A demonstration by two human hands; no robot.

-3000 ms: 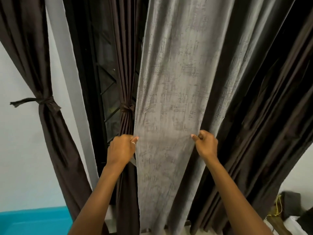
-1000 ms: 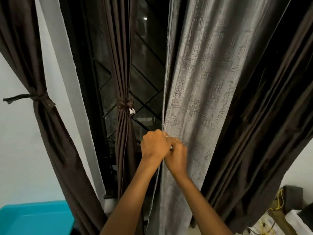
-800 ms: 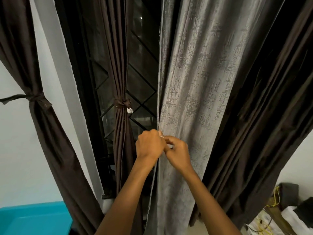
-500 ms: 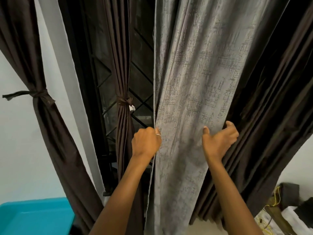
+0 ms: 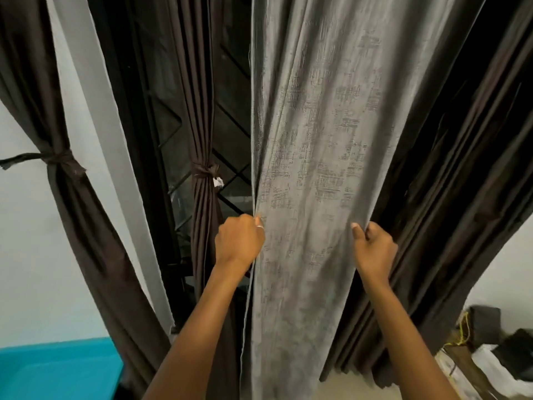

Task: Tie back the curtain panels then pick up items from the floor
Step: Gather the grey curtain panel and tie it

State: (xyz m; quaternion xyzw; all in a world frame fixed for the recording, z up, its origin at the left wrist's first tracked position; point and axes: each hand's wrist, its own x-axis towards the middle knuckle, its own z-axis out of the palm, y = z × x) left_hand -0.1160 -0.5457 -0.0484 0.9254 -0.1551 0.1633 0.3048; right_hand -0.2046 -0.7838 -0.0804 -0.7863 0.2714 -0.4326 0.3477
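A grey textured curtain panel (image 5: 317,157) hangs in the middle of the view. My left hand (image 5: 239,243) grips its left edge at waist height. My right hand (image 5: 375,249) grips a fold on its right side, thumb up, next to the loose dark brown curtain (image 5: 461,183). Two dark brown panels are tied back: one at far left (image 5: 62,163) and a narrow one (image 5: 204,171) in front of the window, with a small white tag at its knot.
A dark window with a diagonal grille (image 5: 230,119) shows behind the panels. A white wall strip (image 5: 95,111) runs beside it. A teal surface (image 5: 57,368) lies at lower left. Dark objects, white items and a yellow cord (image 5: 464,330) clutter the lower right floor.
My hands were together at the grey panel's left edge a second ago. The right hand has moved right across the panel and taken hold of its right side; the left stays on the edge.
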